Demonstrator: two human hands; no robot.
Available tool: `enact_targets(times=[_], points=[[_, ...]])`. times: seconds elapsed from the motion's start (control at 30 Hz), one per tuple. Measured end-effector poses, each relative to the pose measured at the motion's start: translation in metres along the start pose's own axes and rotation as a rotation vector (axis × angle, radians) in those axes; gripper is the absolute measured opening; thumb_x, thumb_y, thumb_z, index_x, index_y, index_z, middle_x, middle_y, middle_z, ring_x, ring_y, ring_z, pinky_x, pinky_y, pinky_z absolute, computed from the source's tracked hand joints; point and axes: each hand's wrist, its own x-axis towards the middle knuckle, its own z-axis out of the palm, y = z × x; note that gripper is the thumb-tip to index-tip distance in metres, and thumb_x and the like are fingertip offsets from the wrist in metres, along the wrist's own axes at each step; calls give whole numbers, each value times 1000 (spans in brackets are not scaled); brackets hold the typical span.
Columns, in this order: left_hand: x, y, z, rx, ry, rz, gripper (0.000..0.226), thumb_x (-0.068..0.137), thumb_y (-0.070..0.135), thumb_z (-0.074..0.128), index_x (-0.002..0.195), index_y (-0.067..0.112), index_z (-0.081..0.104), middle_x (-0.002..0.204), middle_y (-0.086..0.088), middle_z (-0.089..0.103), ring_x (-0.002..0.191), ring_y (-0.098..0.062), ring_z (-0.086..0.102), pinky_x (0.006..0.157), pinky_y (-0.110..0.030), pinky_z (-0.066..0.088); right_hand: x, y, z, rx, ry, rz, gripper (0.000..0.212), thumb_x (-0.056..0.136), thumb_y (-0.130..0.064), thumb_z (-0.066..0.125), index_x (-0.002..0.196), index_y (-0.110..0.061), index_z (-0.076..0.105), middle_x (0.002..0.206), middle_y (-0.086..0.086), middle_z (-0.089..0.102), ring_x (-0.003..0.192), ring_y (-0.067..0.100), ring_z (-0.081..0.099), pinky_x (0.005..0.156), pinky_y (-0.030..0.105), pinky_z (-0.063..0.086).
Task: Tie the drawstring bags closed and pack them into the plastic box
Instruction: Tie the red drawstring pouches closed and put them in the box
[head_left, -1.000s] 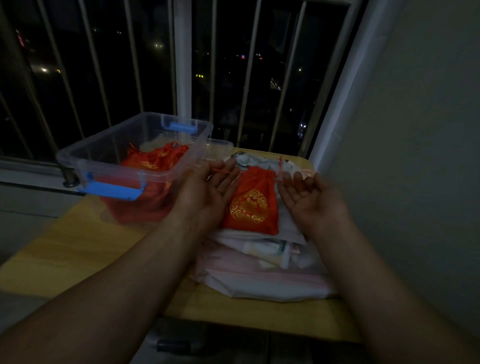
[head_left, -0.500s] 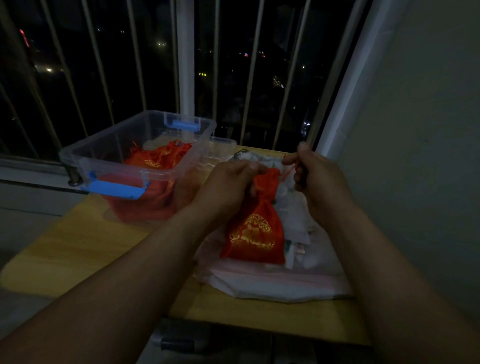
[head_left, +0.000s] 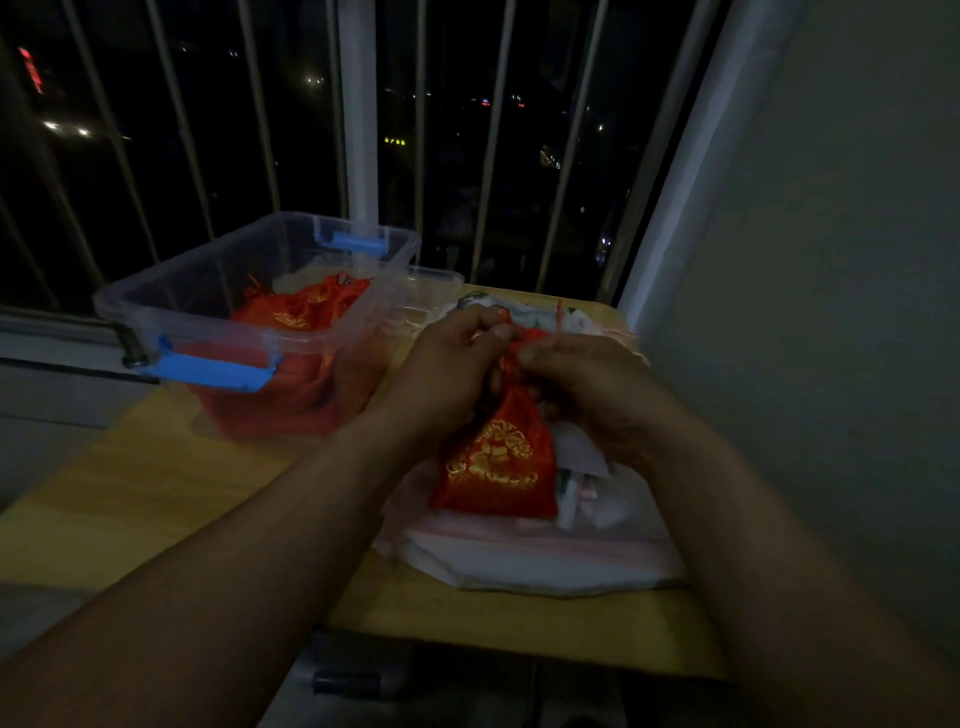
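head view gives us both hands meeting at the neck of a red drawstring bag with gold embroidery on its front. our left hand has its fingers curled in, thumb and forefinger pinching the red cord at the gathered top. our right hand comes in from the other side, fingers curled too and gripping the neck of the bag, its knuckles just beside those of the left. a short end of the drawstring stands up above the fingers. we cannot tell whether a knot has formed, since the hands hide that spot.

the bag hangs tilted from the hands. its lower edge rests on a pile of white and pale pink cloth that lies on the right part of the yellow table.

to the left of the hands, near but not touching them, stands the clear plastic box, open at the top. it has a blue handle on its near end and a second blue clip on the far end. inside it we see more red bags heaped against the right wall of the box.

behind the table run pale window bars with night lights beyond, and a plain wall closes the right side.
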Motion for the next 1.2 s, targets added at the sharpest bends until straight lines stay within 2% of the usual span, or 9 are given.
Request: enact_targets(times=[0.1,0.27,0.43,0.6,0.67,0.83,0.97,1.03,1.2], points=[[-2,1,2,-33,-3,12,18,108,21,51,101,15,66,58,-5,52,41,-9,43,39,-19,33,-7,2,3,-71,-22,-14,15,95,-18,69,101,-8,77,98,11,79,100,31,73,98,52,56],[-5,0,2,-60,-23,20,19,108,23,51,106,17,70,61,-7,52,45,-12,44,43,-22,35,-8,7,11,0,30,-63,12,95,-12,69,99,-5,77,97,16,77,97,34,73,97,53,57],[0,-10,-5,-125,85,-80,25,108,31,49,108,21,72,63,-1,55,57,-19,46,60,-33,37,-7,5,21,472,-49,46,10,95,-6,65,101,-2,72,95,19,74,81,25,72,73,35,62],[1,-12,-1,-312,104,-168,24,109,25,49,104,13,70,60,0,50,45,-11,43,44,-23,37,-7,5,25,637,-122,66,13,99,-7,58,105,-1,68,85,14,70,44,9,48,41,18,42],[2,-10,1,-375,113,-188,25,109,21,48,107,9,69,59,0,49,43,-10,41,41,-21,36,-5,8,23,648,-114,55,16,100,-8,57,109,-1,69,84,11,70,46,6,44,40,16,38],[4,-5,-8,-436,165,-172,24,110,20,46,108,7,66,61,0,54,46,-11,50,45,-22,45,-1,8,25,420,-48,99,12,99,-7,60,104,-5,70,82,2,70,56,4,53,52,17,47],[7,7,-18,-243,150,-6,26,109,22,47,115,11,69,78,0,72,70,-13,65,77,-33,57,1,3,26,233,25,163,13,96,-4,64,85,-10,67,73,2,70,56,6,58,50,18,49],[6,12,-20,-140,100,59,25,109,23,48,115,13,71,92,-2,78,88,-12,73,87,-26,59,1,0,28,188,19,154,11,96,-4,65,86,-9,68,75,4,70,57,6,59,51,19,50],[5,17,-19,-82,19,119,24,108,19,50,116,10,70,102,-5,79,99,-9,74,79,-15,56,-2,-3,28,25,-29,67,9,95,-9,68,95,-4,76,78,7,70,62,8,62,55,20,51]])
